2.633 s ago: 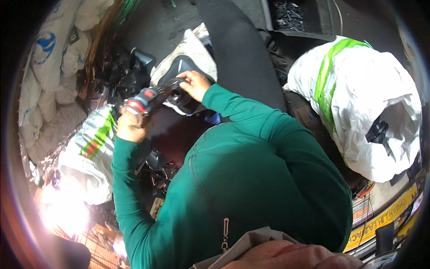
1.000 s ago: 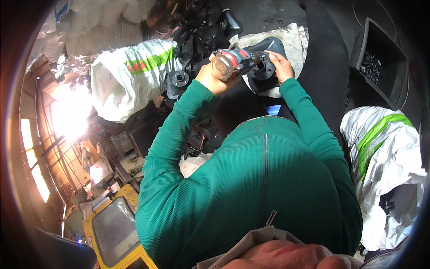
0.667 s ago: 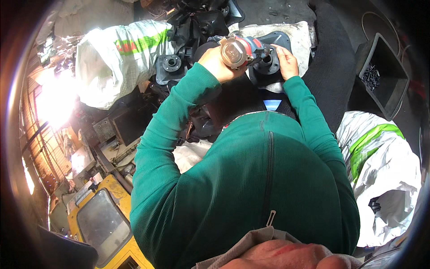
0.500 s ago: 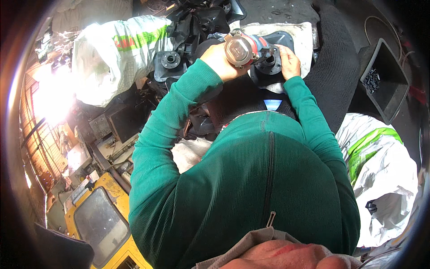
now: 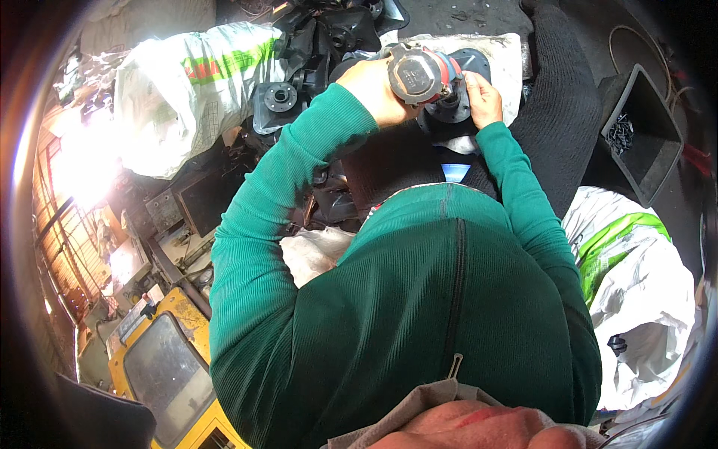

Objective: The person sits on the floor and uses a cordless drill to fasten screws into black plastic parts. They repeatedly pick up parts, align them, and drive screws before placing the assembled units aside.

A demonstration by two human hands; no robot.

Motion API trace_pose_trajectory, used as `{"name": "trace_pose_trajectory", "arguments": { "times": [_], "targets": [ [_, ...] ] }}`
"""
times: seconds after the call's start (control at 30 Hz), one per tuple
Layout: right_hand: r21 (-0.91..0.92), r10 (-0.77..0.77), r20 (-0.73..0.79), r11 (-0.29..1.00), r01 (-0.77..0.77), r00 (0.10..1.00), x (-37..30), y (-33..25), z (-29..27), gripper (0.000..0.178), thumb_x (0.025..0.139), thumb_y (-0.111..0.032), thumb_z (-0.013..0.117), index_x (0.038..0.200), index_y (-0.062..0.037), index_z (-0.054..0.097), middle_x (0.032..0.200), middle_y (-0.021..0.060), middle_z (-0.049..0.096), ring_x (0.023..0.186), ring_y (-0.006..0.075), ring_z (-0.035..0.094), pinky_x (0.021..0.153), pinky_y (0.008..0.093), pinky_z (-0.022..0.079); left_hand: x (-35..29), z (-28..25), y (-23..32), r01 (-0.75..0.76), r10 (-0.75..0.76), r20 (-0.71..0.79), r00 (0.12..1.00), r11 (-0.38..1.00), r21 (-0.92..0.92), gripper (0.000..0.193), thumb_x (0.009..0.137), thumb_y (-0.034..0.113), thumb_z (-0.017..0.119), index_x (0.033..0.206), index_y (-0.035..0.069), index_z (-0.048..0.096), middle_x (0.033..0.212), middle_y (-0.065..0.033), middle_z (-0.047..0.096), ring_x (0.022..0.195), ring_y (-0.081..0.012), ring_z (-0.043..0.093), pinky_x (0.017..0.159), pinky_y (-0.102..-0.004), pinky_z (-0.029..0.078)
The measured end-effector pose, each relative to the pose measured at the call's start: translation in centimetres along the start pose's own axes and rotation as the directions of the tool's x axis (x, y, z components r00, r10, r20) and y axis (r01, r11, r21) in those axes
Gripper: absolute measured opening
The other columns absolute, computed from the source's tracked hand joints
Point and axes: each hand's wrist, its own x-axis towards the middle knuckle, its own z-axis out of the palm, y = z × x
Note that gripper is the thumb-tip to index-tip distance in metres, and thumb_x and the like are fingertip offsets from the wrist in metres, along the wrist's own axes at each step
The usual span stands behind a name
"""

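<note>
My left hand (image 5: 380, 93) is wrapped round a power screwdriver (image 5: 413, 73) with a round grey end and red-and-dark body. The tool hangs over a black part with a round flange (image 5: 451, 108) and a wide square base, and hides some of it. Where the tool's tip meets the flange is out of sight. My right hand (image 5: 485, 99) is closed at the flange's right edge, thumb and forefinger against it. Under the part lies a pale sheet (image 5: 506, 56).
A similar black flanged part (image 5: 279, 99) lies left, with a heap of black parts (image 5: 336, 34) behind. White-and-green sacks stand left (image 5: 179, 112) and right (image 5: 636, 299). A dark bin (image 5: 658, 142) at right holds small dark screws. A yellow machine (image 5: 187, 322) stands lower left.
The power screwdriver has shifted slightly right and its round end has turned further over the flange, with my left hand following. My right hand has stayed at the flange's edge.
</note>
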Motion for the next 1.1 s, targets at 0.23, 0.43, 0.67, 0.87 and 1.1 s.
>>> {"name": "trace_pose_trajectory", "arguments": {
  "times": [0.23, 0.43, 0.67, 0.87, 1.1],
  "targets": [
    [0.019, 0.084, 0.013, 0.996, -0.084, 0.996, 0.4, 0.4, -0.1, 0.032, 0.094, -0.031, 0.051, 0.101, -0.0053, 0.068, 0.094, 0.0045, 0.068, 0.088, 0.0122, 0.06, 0.081, 0.0265, 0.046, -2.3, 1.5, -2.7, -0.03, 0.019, -0.151, 0.988, 0.997, -0.072, 0.047, 0.072, 0.028, 0.075, 0.112, 0.009, 0.06, 0.109, -0.0103, 0.062, 0.101, -0.0255, 0.058, 0.092, -0.0335, 0.045],
    [0.493, 0.323, -0.078, 0.834, -0.246, 0.943, -2.2, -2.9, -3.4, 0.035, 0.097, -0.032, 0.045, 0.105, -0.0027, 0.063, 0.065, -0.004, 0.043, 0.045, 0.0012, 0.029, 0.038, 0.0184, 0.027, -7.2, 0.8, -1.4, -0.086, 0.008, -0.24, 0.971, 0.946, -0.314, 0.055, 0.071, 0.026, 0.077, 0.118, 0.006, 0.055, 0.113, -0.0133, 0.06, 0.107, -0.0266, 0.057, 0.097, -0.0351, 0.042],
    [0.591, 0.376, 0.41, 0.585, -0.556, 0.831, -8.2, -7.1, -3.0, 0.047, 0.097, -0.039, 0.043, 0.112, 0.0041, 0.056, 0.085, 0.0102, 0.063, 0.055, 0.0061, 0.055, 0.045, 0.0191, 0.05, -10.8, 2.6, -0.2, -0.134, 0.114, -0.134, 0.984, 0.98, -0.145, 0.055, 0.072, 0.025, 0.076, 0.117, 0.003, 0.053, 0.11, -0.0137, 0.061, 0.098, -0.0275, 0.061, 0.088, -0.0355, 0.049],
    [0.584, 0.411, 0.474, 0.515, -0.628, 0.779, -8.8, -6.7, -3.2, 0.029, 0.093, -0.028, 0.055, 0.1, 0.0001, 0.059, 0.07, -0.0006, 0.058, 0.054, 0.0043, 0.054, 0.047, 0.0204, 0.052, -11.9, 3.2, 0.8, -0.163, 0.109, -0.205, 0.973, 0.95, -0.267, 0.051, 0.068, 0.018, 0.078, 0.112, 0.004, 0.058, 0.11, -0.0122, 0.06, 0.103, -0.0292, 0.057, 0.091, -0.0399, 0.044],
    [0.615, 0.372, 0.546, 0.431, -0.66, 0.751, -9.0, -5.1, -4.0, 0.024, 0.092, -0.028, 0.057, 0.089, -0.0048, 0.058, 0.06, -0.0037, 0.052, 0.048, 0.0048, 0.049, 0.05, 0.0236, 0.051, -12.9, 2.7, 1.1, -0.167, 0.104, -0.18, 0.978, 0.91, -0.379, 0.058, 0.067, 0.017, 0.079, 0.117, 0.003, 0.053, 0.11, -0.0131, 0.06, 0.1, -0.0296, 0.059, 0.09, -0.0386, 0.046]
  ]
}}
